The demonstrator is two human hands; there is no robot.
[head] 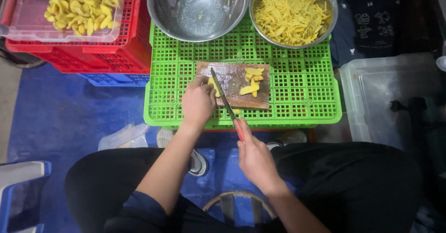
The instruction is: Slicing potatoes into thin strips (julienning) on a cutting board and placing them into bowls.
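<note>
A small wooden cutting board lies on an upturned green plastic crate. My left hand presses a yellow slice down on the board's left part. My right hand grips a red-handled knife, whose blade lies across the board right beside the left fingers. More yellow slices lie on the board's right half.
A steel bowl with a few scraps and a steel bowl of yellow shreds stand at the crate's far edge. A clear tub of yellow slices sits on red crates at the left. A clear bin is at the right.
</note>
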